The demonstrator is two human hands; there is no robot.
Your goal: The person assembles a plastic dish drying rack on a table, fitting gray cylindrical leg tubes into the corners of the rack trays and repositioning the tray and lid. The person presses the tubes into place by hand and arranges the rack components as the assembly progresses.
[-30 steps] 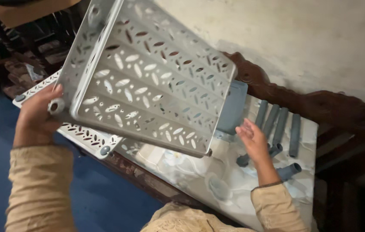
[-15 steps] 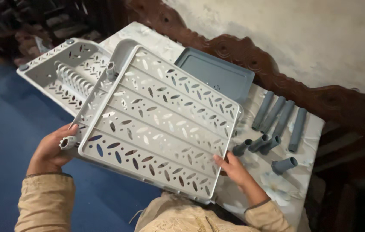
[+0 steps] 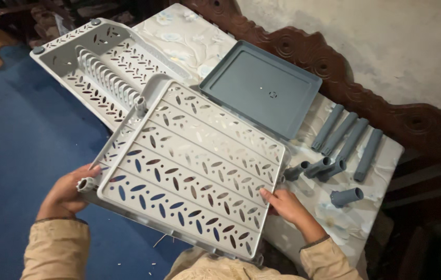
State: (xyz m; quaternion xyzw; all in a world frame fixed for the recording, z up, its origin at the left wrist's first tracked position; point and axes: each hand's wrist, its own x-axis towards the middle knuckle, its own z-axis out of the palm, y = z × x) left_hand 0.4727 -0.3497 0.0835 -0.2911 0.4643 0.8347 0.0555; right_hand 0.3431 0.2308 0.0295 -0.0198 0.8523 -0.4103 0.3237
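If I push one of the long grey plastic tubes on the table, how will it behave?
The long grey plastic tubes are round, lying loose on the flat table, so one would probably roll sideways. They look hollow, like the short grey tubes, so likely light. They seem stiff, being straight.

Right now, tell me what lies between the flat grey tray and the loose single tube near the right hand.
In the head view, three short grey tubes lie in a cluster between the flat grey tray and the single tube.
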